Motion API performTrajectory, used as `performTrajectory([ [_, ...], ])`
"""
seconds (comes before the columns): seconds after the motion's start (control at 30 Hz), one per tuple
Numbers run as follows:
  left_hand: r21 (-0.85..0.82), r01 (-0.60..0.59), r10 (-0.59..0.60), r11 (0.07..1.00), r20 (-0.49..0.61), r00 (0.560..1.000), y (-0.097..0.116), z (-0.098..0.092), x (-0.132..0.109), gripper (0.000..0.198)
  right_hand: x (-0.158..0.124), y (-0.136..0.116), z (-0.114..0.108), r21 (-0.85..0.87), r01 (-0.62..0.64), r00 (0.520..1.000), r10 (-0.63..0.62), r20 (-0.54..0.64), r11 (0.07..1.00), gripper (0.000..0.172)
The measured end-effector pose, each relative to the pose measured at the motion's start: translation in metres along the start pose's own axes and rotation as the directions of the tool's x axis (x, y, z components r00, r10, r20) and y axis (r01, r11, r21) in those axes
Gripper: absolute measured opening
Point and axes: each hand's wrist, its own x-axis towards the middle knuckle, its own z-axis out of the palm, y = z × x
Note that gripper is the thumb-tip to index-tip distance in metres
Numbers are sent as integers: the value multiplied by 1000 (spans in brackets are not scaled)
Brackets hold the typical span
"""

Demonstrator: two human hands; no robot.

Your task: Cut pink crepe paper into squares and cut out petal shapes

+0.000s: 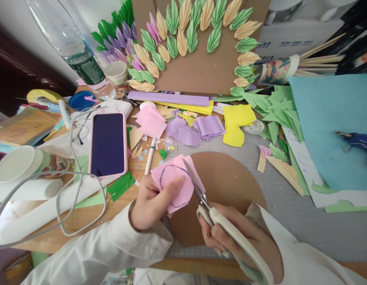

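Observation:
My left hand (159,200) pinches a stack of pink paper (174,184) with the thumb on top. A dark curved outline is drawn on the top sheet. In my right hand (239,233) is a pair of scissors with cream handles (231,233). Their blades are parted at the right side of the pink paper, where a strip stands partly cut from it. Beneath both hands lies a rounded brown cardboard piece (231,178) on the grey mat (290,229). The fingers under the paper are hidden.
Behind stand a cardboard panel (195,73) with pleated paper leaves and a plastic bottle (79,51). A phone (108,144), a looped cable (60,221) and a paper cup (18,164) are at left. Purple paper (209,127), yellow paper (238,118) and blue paper (320,114) lie farther back and right.

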Motion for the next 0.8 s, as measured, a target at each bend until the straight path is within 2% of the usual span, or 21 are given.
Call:
performTrajectory([
  [0.17, -2, -9, 9, 1000, 6, 1000, -1, -1, 0, 50, -1, 1, 1, 88, -6, 1000, 7, -12, 996, 47],
  [0.33, 28, -63, 61, 998, 57, 996, -6, -1, -2, 43, -1, -11, 0, -59, -4, 1000, 3, -17, 998, 53],
  [0.47, -6, -100, 100, 995, 93, 991, -9, -1, -3, 38, 1, -16, 0, -78, 3, 1000, -5, -15, 997, 55],
  [0.63, -36, -73, 76, 997, 101, 992, -9, -2, -2, 42, 2, -11, -2, -36, 33, 999, -32, 11, 999, 52],
  [0.8, -79, -60, 69, 995, 113, 991, -2, -1, 1, 47, 0, -1, -4, 35, -11, 1000, 11, -1, 999, 46],
])
